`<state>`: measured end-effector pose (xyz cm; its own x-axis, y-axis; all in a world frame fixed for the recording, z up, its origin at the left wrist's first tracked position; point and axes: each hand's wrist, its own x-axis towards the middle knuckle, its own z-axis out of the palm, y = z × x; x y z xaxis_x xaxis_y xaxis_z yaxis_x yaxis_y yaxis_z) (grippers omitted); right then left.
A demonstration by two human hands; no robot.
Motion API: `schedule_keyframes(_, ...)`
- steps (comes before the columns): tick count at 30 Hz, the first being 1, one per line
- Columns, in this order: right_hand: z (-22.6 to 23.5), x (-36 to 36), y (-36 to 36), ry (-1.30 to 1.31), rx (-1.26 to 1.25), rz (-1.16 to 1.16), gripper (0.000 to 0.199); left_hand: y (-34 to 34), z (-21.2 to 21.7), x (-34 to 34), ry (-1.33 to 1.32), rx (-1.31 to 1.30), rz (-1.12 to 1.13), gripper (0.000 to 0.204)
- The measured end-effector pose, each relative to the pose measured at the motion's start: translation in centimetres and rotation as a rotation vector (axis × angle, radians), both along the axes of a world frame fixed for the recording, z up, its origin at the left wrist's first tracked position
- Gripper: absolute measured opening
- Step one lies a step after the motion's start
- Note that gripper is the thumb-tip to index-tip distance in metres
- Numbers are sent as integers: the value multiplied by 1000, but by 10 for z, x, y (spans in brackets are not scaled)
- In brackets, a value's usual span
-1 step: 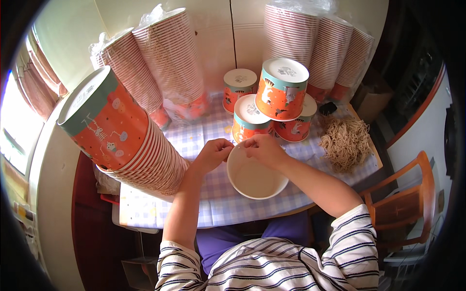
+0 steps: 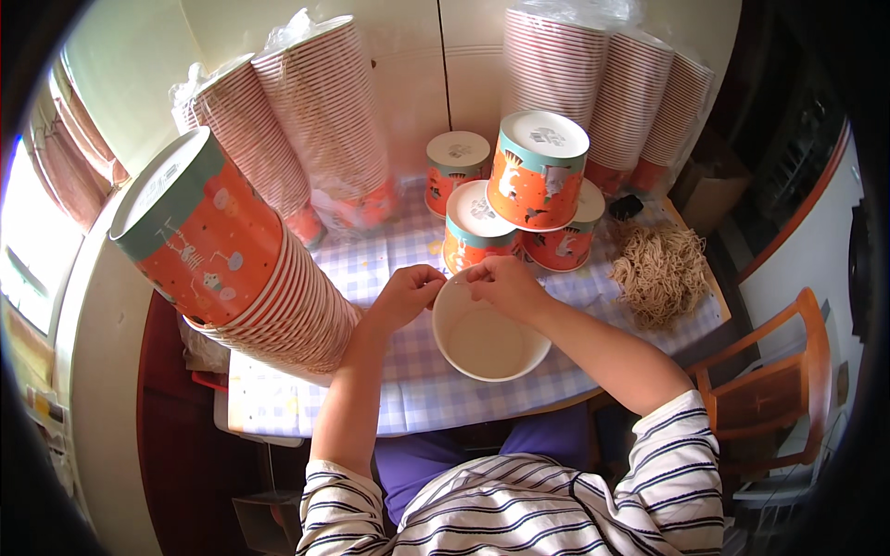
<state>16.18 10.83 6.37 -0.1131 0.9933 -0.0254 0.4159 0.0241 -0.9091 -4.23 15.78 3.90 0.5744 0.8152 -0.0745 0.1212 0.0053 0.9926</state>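
A white-lined paper bucket (image 2: 491, 343) stands tilted in front of me, its mouth facing up toward me. At its far left rim, my left hand (image 2: 408, 295) is closed in a pinch. Whatever those fingertips hold is too small to make out. My right hand (image 2: 508, 289) reaches over the far rim, fingers closed on the edge and partly inside the mouth. Just beyond, an orange and green paper bucket (image 2: 538, 176) rests upside down on top of others, including a lower inverted bucket (image 2: 477, 243). Beside my left forearm rises a tall nested stack of buckets (image 2: 222, 250).
Plastic-wrapped bucket stacks (image 2: 324, 120) line the back left, with more wrapped stacks (image 2: 556, 65) at the back right. A heap of beige cords (image 2: 660, 275) lies on the checked tablecloth (image 2: 408, 398) at the right. A wooden chair (image 2: 769, 398) stands beyond the table's right edge.
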Motion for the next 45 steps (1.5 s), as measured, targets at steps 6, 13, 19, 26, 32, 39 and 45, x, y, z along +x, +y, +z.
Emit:
schedule_keyframes(6, 3, 4, -4, -143, 65, 29, 20, 5, -8, -2, -25, -87, 62, 12)
schedule_keyframes(13, 50, 0, -62, -189, 91, 90, 22, -24, -25, -19, -397, -472, 178, 6)
schedule_keyframes(19, 67, -12, -139, -425, 360, 293, 30, -70, -32, -30, -574, -678, 238, 10)
schedule_keyframes(26, 31, -21, -151, -741, 776, 153, 11, -108, -29, -34, -798, -696, 188, 11)
schedule_keyframes(32, 13, -2, -140, -680, 873, -43, 22, -128, -32, -19, -791, -604, 154, 10)
schedule_keyframes(39, -22, -3, -151, -450, 934, -139, 29, -146, -39, -4, -743, -494, 133, 11)
schedule_keyframes(45, -52, -40, -164, -138, 705, 73, 19, -158, -46, 2, -770, -443, 138, 12)
